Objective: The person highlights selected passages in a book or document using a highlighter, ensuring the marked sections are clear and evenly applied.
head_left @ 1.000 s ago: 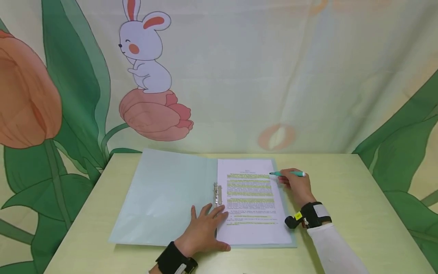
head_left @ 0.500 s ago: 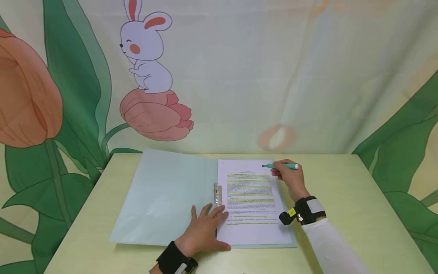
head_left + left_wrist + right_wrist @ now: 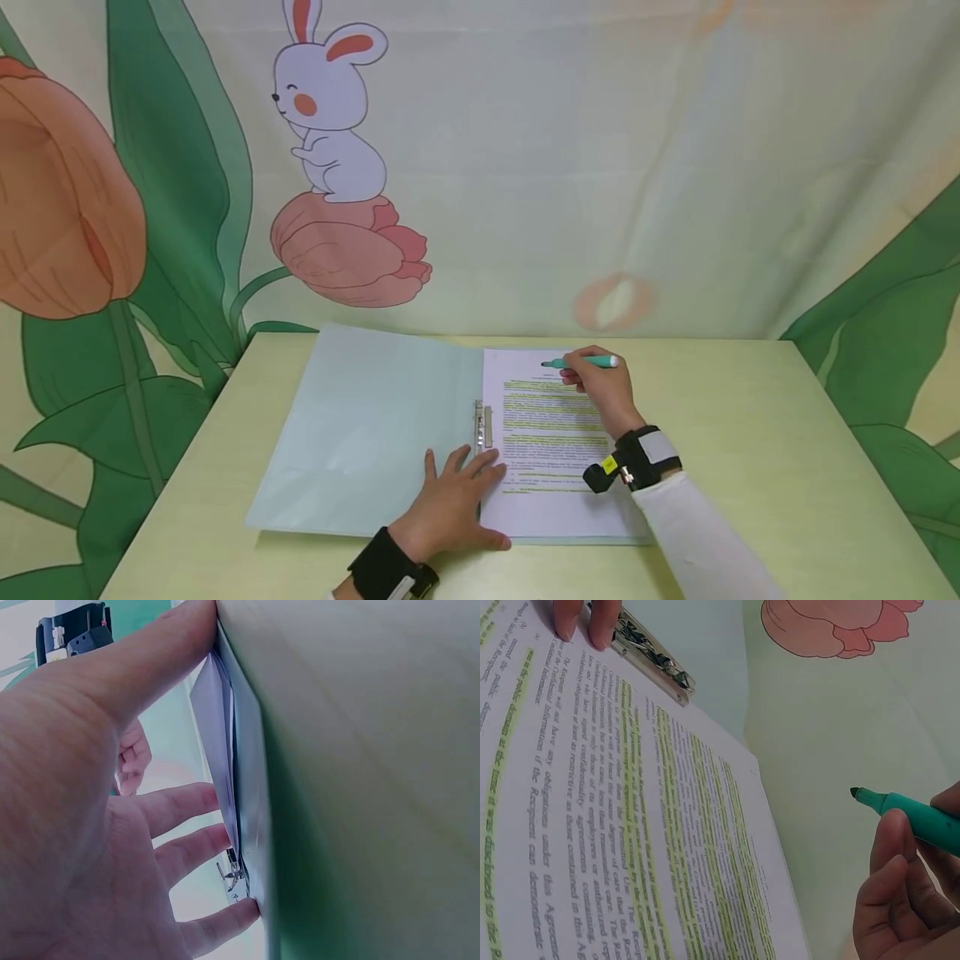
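Observation:
A pale blue folder (image 3: 375, 433) lies open on the table, its printed pages (image 3: 555, 512) on the right side marked with yellow highlighted lines. My right hand (image 3: 603, 387) pinches a teal highlighter (image 3: 592, 362) above the top of the page. Its dark tip points left and stands apart from the paper in the right wrist view. My left hand (image 3: 450, 508) rests spread at the folder's lower middle. Its fingers (image 3: 180, 810) touch the paper and the spine area, and its thumb lies at the bottom edge. Beside these fingers is the metal ring clip (image 3: 652, 656).
The light wooden table (image 3: 750, 433) extends right and left of the folder. Behind it hangs a curtain (image 3: 510, 167) printed with a rabbit, tulips and leaves. Black camera straps (image 3: 648, 457) are on both wrists.
My right hand has moved left and slightly up with the highlighter, from the page's right edge to over its top. The left hand has stayed in place on the folder.

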`<state>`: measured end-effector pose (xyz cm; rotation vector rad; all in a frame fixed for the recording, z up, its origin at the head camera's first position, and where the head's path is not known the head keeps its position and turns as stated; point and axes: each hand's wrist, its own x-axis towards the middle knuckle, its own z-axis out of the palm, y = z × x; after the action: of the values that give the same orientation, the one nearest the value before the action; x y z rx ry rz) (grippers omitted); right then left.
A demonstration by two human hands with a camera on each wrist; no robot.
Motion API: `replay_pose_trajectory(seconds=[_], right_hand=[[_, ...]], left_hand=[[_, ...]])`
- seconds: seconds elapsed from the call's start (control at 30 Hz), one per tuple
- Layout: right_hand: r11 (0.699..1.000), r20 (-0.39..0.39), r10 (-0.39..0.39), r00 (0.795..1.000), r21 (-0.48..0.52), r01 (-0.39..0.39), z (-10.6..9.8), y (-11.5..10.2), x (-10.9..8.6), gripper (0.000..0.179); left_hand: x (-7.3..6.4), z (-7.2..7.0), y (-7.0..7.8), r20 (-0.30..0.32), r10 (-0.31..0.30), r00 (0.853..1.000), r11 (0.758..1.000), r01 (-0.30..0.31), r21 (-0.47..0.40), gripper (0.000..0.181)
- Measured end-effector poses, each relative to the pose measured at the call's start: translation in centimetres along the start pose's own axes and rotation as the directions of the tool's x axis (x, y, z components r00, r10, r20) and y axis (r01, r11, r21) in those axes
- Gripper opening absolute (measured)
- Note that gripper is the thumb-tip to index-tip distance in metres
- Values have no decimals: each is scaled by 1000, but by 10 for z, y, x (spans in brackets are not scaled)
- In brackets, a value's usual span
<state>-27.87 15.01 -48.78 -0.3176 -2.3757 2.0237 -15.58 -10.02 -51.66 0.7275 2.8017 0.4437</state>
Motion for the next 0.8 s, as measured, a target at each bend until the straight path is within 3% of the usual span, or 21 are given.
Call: replay_pose_trajectory(seconds=[0.3,0.8], right_hand=[[1000,41,-25,999,8,24,20,3,-4,25],[998,58,12,998,-57,-9,39,11,-4,23]], left_hand=[[0,0,1,1,-2,1000,1000,2,25,96],[2,-2,1,16,-16,1000,999,15,37,96]])
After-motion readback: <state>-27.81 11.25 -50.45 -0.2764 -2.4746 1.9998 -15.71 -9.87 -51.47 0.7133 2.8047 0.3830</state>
